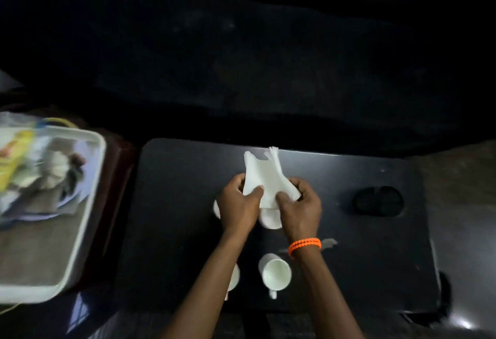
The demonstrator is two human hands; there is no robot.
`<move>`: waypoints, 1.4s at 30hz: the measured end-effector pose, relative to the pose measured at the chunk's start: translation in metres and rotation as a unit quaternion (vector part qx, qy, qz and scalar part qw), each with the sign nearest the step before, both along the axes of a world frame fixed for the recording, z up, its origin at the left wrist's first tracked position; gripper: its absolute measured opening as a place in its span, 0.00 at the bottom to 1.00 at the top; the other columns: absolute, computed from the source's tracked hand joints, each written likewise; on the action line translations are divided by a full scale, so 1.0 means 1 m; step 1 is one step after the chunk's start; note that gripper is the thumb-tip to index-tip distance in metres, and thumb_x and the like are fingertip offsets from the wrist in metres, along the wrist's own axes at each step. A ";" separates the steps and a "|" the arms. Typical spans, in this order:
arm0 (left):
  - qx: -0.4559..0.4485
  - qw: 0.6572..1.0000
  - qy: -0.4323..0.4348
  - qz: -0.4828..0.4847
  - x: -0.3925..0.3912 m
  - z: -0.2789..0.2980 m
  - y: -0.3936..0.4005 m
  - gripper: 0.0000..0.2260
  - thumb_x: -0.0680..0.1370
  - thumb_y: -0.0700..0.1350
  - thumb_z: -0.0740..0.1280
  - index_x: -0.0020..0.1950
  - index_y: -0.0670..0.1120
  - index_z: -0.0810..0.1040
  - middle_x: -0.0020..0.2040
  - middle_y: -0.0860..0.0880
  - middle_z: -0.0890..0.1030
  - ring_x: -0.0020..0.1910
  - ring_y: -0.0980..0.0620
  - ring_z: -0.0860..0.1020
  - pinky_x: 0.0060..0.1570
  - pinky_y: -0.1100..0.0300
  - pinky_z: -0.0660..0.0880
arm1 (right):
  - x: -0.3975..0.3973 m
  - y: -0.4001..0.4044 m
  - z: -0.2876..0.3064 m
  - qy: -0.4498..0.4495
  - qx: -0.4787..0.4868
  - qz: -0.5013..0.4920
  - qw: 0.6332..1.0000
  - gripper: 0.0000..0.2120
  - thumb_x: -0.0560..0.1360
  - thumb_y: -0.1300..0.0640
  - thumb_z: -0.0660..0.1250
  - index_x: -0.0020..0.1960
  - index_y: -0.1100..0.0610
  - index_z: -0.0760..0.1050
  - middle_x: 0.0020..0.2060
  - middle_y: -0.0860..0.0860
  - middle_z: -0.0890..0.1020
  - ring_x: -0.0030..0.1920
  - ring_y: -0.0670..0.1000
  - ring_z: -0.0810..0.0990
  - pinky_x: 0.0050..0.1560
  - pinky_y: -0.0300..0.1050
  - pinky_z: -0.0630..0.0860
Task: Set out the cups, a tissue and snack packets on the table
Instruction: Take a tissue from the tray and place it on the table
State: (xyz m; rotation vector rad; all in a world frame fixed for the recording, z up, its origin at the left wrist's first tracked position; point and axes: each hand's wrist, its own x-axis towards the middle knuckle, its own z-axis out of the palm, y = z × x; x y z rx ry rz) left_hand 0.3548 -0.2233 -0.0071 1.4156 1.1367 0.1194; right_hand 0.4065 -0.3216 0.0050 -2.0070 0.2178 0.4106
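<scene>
White tissue [264, 177] pinched between left hand [237, 204], right hand [300, 204].

The tray [80, 220] at the left is cut off by the picture's edge and smeared by motion blur; the packets [16, 161] heaped in it cannot be read or counted. Two cups sit behind the hands: one [217, 208] shows only a sliver of rim past the left hand [237, 210], the other [269, 219] only its lower part under the tissue [265, 177]. A third cup [234, 277] is mostly covered by the left forearm. The round recess [379, 200] in the table [177, 204] is too dark to make out (perhaps a cup holder). Everything beyond the table is lost in darkness.
</scene>
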 end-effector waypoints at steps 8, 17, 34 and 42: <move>0.084 0.981 -0.020 -0.176 0.091 0.017 -0.151 0.09 0.77 0.43 0.73 0.57 0.47 0.82 0.51 0.51 0.85 0.47 0.54 0.81 0.39 0.78 0.71 | 0.045 -0.140 0.010 -0.109 -0.095 -0.139 0.980 0.19 0.71 0.67 0.69 0.48 0.41 0.79 0.42 0.46 0.85 0.41 0.46 0.83 0.39 0.33 0.76; 0.024 0.948 0.041 -0.316 0.157 0.002 -0.232 0.09 0.77 0.45 0.68 0.50 0.41 0.84 0.48 0.43 0.86 0.45 0.45 0.84 0.40 0.57 0.77 | 0.078 -0.228 -0.009 -0.135 -0.201 -0.165 0.956 0.15 0.70 0.69 0.73 0.53 0.57 0.84 0.46 0.52 0.83 0.45 0.53 0.82 0.49 0.45 0.76; -0.068 0.986 0.066 -0.135 0.185 -0.058 -0.224 0.28 0.80 0.68 0.54 0.56 0.46 0.79 0.55 0.49 0.80 0.60 0.41 0.79 0.61 0.37 0.79 | 0.136 -0.253 -0.038 0.029 -0.092 -0.269 0.958 0.28 0.74 0.32 0.69 0.66 0.49 0.79 0.57 0.46 0.84 0.49 0.34 0.82 0.59 0.48 0.81; -0.245 0.947 0.008 -0.209 0.186 -0.068 -0.227 0.28 0.83 0.69 0.48 0.45 0.62 0.86 0.49 0.62 0.87 0.55 0.60 0.81 0.57 0.49 0.80 | 0.127 -0.247 -0.059 0.145 0.151 -0.343 0.916 0.32 0.77 0.28 0.58 0.63 0.52 0.82 0.60 0.52 0.84 0.60 0.54 0.84 0.53 0.59 0.85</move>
